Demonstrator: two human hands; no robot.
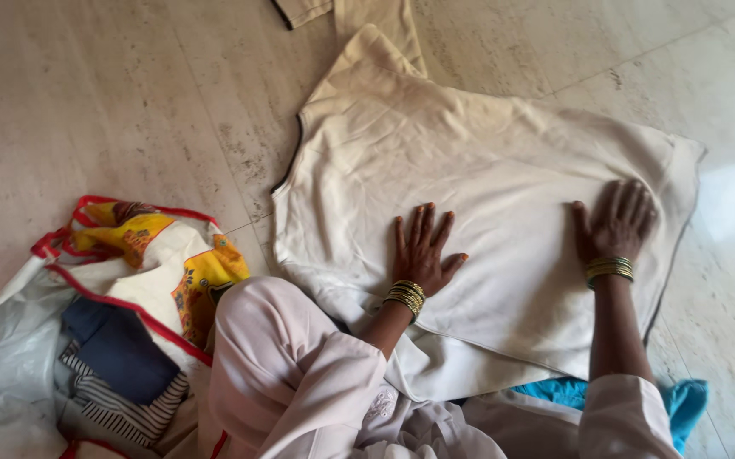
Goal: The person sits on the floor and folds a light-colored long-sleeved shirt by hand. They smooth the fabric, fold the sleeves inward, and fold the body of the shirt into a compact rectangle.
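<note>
A cream garment [486, 170] with dark edging lies spread flat on the stone floor, one sleeve reaching toward the top of the view. My left hand [424, 248] presses flat on its lower middle, fingers spread. My right hand [616, 219] rests palm-down near the garment's right edge. Both wrists carry gold and green bangles. Neither hand holds anything.
An open white bag [11, 357] with red trim sits at the lower left, holding dark blue and striped folded clothes and a yellow printed cloth [202, 276]. A turquoise cloth [682, 399] lies under my right arm. My knee in pale pink fabric [274, 348] fills the lower middle.
</note>
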